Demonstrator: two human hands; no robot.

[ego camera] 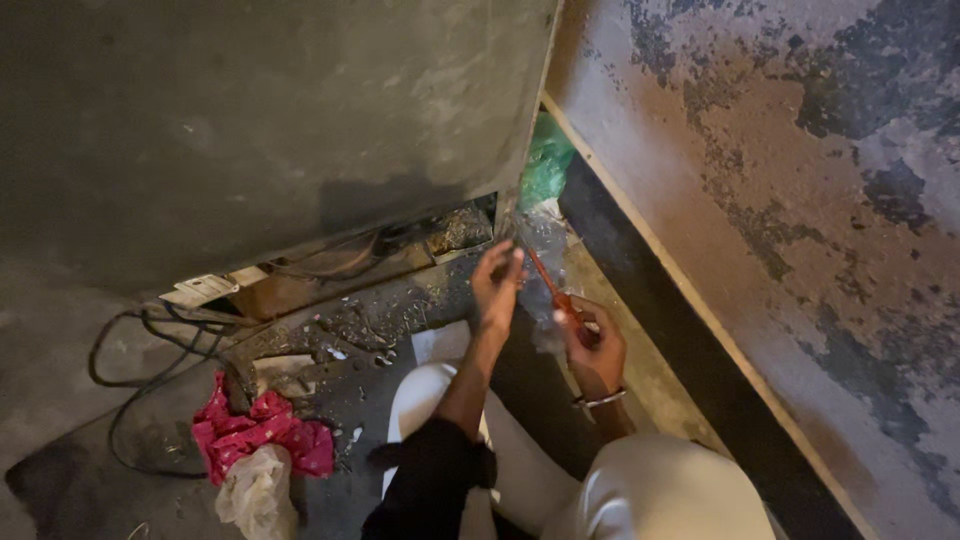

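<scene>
Right hand (592, 345) closed around the handle of a red screwdriver (553, 290), shaft slanting up and left toward the lower right corner of the grey cabinet (250, 120); left hand (497, 280) nearer that corner, fingers loosely pinched at the tip, holding nothing clearly visible

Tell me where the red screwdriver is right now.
In the head view, right of centre: the right hand grips the red screwdriver, its tip pointing up toward the left hand at the appliance's lower corner.
</scene>
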